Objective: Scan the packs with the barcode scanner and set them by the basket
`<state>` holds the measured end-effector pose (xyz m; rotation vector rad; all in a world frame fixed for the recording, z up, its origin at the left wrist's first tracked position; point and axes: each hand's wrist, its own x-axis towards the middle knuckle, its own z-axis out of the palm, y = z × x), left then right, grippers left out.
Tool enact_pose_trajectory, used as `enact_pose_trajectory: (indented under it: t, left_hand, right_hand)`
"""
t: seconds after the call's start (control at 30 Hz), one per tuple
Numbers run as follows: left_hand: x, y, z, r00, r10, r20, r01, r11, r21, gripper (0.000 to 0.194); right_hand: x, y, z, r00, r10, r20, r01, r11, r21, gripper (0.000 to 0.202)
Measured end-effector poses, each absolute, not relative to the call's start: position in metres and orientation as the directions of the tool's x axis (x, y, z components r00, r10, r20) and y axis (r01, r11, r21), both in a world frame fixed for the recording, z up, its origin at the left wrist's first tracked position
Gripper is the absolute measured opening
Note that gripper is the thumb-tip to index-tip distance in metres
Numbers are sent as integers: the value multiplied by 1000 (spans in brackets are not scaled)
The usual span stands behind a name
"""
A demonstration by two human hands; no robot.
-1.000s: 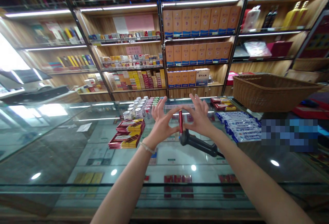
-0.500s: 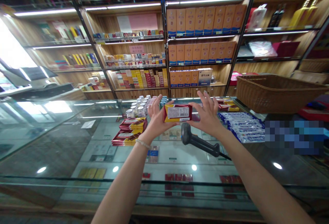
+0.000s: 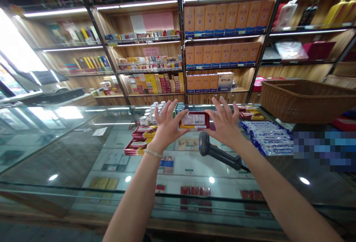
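— Red carton (image 3: pixel 194 120), how many, and where?
— One, held above the glass desk (image 3: pixel 69 149), label side facing the camera. The left hand (image 3: pixel 167 129) pinches its left end, the right hand (image 3: pixel 226 125) its right end, fingers (image 3: pixel 221 106) spread.
— Below it?
— One black scanner (image 3: pixel 219 152) lying on the desk.
— Further out?
— Two stacks of red cartons (image 3: pixel 140 138) at left, a cluster of small jars (image 3: pixel 152 114) behind, blue-white packs (image 3: pixel 267 138) at right.
— Containers?
— One wicker basket (image 3: pixel 303 99); I cannot tell its contents. Shelves (image 3: pixel 222 38) of orange boxes stand beyond.
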<state>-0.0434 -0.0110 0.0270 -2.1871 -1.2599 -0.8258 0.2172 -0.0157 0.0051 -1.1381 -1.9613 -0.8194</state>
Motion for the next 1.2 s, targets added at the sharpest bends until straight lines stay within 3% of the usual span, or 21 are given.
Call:
enact_pose_trajectory:
  t: [0.27,0.4,0.6,0.73,0.83,0.97,1.2]
  left_hand:
    - [-44,-11,28,398,582,709,871,-481,-94,64]
    - [-48,-11,31,360,589,723,888,-453,-73,63]
    - [-61,-4,30,285,626,726,923,-383,-32,65]
    - [-66,0,26,267,638,722,932,-363,-24,63]
    - [-69,4,23,262,645,718,936,-351,-26,64]
    - [-73,8,17,242,654,717,940,-342,-4,62]
    - [-76,11,13,211,672,710,945,-325,27,64]
  right_hand:
    - [211,-15,6,-344,559,755,896,436,85,56]
    - [204,-12,6,-319,593,739,901,433,42,70]
    - [200,-33,-14,-198,780,594,946,310,-92,84]
    - [207,-54,-39,-230,857,461,949,303,-89,92]
    - [212,-65,-53,-276,838,471,942,332,-40,92]
    - [213,-68,-62,-307,819,484,937,349,4,84]
    - [212,-69,-61,-311,838,447,939,345,7,45]
